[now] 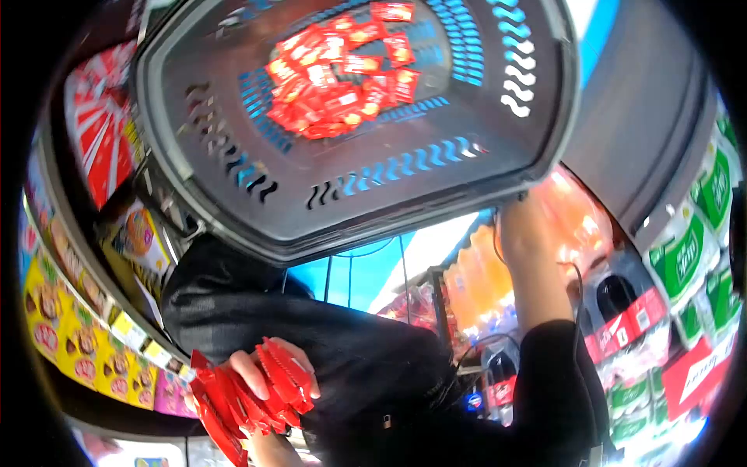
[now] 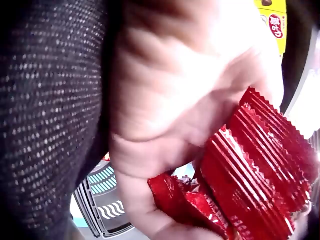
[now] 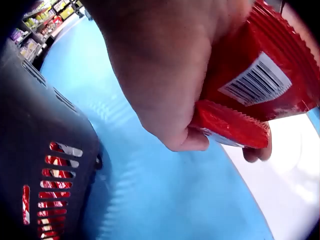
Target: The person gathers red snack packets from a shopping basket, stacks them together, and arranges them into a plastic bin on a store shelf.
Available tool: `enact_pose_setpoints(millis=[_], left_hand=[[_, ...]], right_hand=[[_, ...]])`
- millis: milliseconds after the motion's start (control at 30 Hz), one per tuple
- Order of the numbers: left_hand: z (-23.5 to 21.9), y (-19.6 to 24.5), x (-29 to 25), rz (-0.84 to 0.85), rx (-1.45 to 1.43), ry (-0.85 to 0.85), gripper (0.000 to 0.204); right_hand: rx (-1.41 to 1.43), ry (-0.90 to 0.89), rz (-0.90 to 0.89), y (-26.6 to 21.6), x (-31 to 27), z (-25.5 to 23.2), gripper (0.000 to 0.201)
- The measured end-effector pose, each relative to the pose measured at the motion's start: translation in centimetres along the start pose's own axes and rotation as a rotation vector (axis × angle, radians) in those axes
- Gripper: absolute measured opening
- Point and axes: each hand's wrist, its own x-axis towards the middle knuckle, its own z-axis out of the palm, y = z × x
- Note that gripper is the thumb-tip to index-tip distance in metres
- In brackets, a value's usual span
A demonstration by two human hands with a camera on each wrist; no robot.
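My left hand (image 1: 250, 377), low on the left in the head view, grips a fanned bunch of red foil snack packets (image 1: 289, 383). In the left wrist view their ridged, serrated ends (image 2: 252, 185) stick out past the curled fingers. My right hand (image 3: 165, 85) holds red packets (image 3: 235, 122), one with a white barcode label facing the camera. The head view has that right arm reaching to the basket's near right rim, with the fingers hidden behind it. Many small red packets (image 1: 342, 66) lie heaped inside the dark plastic basket (image 1: 288, 222).
Blue floor (image 3: 145, 195) runs beside the basket. Packs of orange bottles (image 1: 478, 288) and dark bottles with red labels (image 1: 622, 319) stand at the right, near green-and-white packs (image 1: 689, 257). A shelf with yellow packages (image 1: 70, 335) lines the left. A bent, dark-trousered leg (image 1: 334, 327) lies below the basket.
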Motion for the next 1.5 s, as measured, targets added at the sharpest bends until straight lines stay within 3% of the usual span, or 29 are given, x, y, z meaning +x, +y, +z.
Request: enact_pose_setpoints(millis=[67,100,133,200,233,300,333,367,433,500,967,1367,1500], left_hand=[[0.8,0.0,0.5,0.021,0.170,0.073,0.029],[-2.8,3.6,4.3,-0.593,0.158,-0.498,0.028],[-2.2,2.5,3.8,-0.598,0.139,-0.507,0.028],[0.3,0.5,2.6,-0.032,-0.023,-0.162,0.026],[-0.5,1.1,3.3,-0.036,-0.022,-0.145,0.026],[-2.5,4.2,5.8,-0.850,0.031,-0.454,0.023],[0.3,1.2,4.0,-0.094,0.086,-0.248,0.025],[-5.8,3.2,6.0,-0.807,0.039,-0.739,0.030],[3.2,-1.1,3.0,0.134,0.122,0.138,0.033],[2.2,-0.9,1.9,-0.006,-0.075,0.003,0.034],[2.5,-0.8,0.4,-0.004,-0.118,0.019,0.043],[2.2,-0.1,2.3,-0.027,-0.160,-0.019,0.050],[-1.0,0.4,2.6,-0.023,-0.212,-0.074,0.052]], right_hand=[[0.003,-0.008,0.003,0.6,-0.6,0.6,0.057],[0.001,0.002,0.006,1.4,-1.1,0.5,0.057],[-0.002,-0.002,-0.003,0.8,-1.3,0.4,0.057],[-0.004,0.008,-0.013,1.5,-1.6,0.4,0.057],[-0.004,0.003,-0.012,1.3,-1.5,0.6,0.056],[-0.001,0.008,-0.015,1.2,-1.5,0.7,0.056],[-0.003,0.014,-0.006,1.5,-1.5,0.5,0.056],[-0.009,0.022,0.001,1.8,-1.3,0.3,0.056],[0.002,0.024,-0.001,2.6,-0.9,1.0,0.056],[0.008,0.019,-0.003,2.4,-0.6,1.4,0.055],[0.023,-0.009,0.041,3.8,-0.5,1.6,0.054],[0.001,0.030,-0.001,2.3,-2.9,2.1,0.052],[-0.026,0.033,-0.017,2.1,-3.6,2.3,0.052]])
